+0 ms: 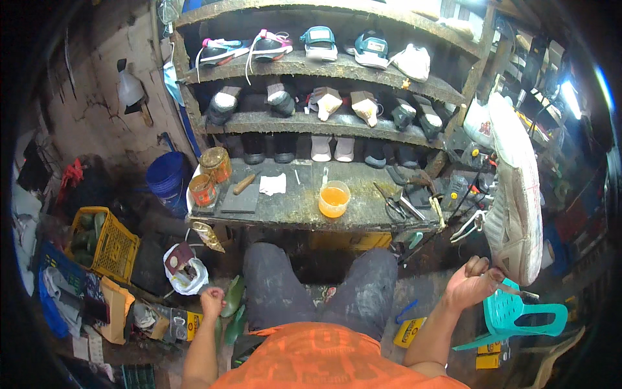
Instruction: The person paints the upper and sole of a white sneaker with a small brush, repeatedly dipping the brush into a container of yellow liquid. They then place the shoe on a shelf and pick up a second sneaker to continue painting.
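A large white sneaker point(516, 194) stands on end at the right, close to the camera, its loose laces hanging to the left. My right hand point(472, 284) is closed beside the sneaker's lower end, with a slim tool point(528, 296) sticking out past the fingers; its kind is unclear. Whether the hand touches the shoe, I cannot tell. Low at the left, my left hand point(212, 302) is curled closed, and what it may hold is hidden. Nearest to it are a white plastic bag point(188, 284) and green sole-shaped pieces point(233, 297).
Ahead, a worn bench point(295, 211) carries a tub of orange liquid point(334, 199), rusty cans point(203, 190), a wooden-handled tool point(244, 184) and pliers point(392, 206). Shelves point(363, 70) above hold several shoes. A yellow crate point(113, 249) sits left, a turquoise stool point(525, 318) right.
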Available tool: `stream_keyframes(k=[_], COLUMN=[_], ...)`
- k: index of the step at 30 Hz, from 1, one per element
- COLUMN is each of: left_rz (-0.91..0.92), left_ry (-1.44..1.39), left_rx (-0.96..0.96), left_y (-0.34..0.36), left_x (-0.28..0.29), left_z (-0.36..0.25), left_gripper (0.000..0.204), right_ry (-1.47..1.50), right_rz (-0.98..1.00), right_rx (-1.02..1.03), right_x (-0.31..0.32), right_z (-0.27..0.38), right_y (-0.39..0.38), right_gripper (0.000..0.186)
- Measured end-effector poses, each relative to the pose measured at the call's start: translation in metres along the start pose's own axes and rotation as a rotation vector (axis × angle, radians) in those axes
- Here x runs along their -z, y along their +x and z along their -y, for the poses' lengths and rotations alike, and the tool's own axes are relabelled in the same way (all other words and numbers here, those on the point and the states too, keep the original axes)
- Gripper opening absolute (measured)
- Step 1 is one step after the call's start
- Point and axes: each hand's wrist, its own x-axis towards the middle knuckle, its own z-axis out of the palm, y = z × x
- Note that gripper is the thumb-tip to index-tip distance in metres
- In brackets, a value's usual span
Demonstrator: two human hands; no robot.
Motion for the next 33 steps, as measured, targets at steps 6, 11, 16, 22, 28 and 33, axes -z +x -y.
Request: stream_keyframes(k=[6, 11, 16, 22, 28, 33], left_rz=[-0.172, -0.183, -0.116, -0.065, -0.006, 0.026], left_ry=[0.172, 0.214, 0.260, 0.212, 0.120, 0.096], left_rx=[-0.379, -0.434, -0.414, -0.273, -0.405, -0.506], left_y=[0.011, 0.002, -0.010, 0.000, 0.004, 0.009], left_x=[-0.025, -0.044, -0.050, -0.039, -0.042, -0.057], left_z=[-0.091, -0.129, -0.123, -0.113, -0.114, -0.148], left_gripper=[0.044, 0.061, 0.062, 0.042, 0.020, 0.018], right_ry=[-0.007, -0.090, -0.105, -0.124, -0.122, -0.180], right_rz=[0.002, 0.016, -0.038, -0.069, -0.059, -0.099], right_rx=[0.018, 0.097, 0.098, 0.093, 0.077, 0.095], right_x=[-0.003, 0.000, 0.005, 0.009, 0.013, 0.014], right_z=[0.005, 0.014, 0.021, 0.023, 0.021, 0.020], right_y=[0.006, 0.009, 0.011, 0.013, 0.011, 0.012], right_gripper=[0.027, 0.028, 0.024, 0.021, 0.025, 0.033])
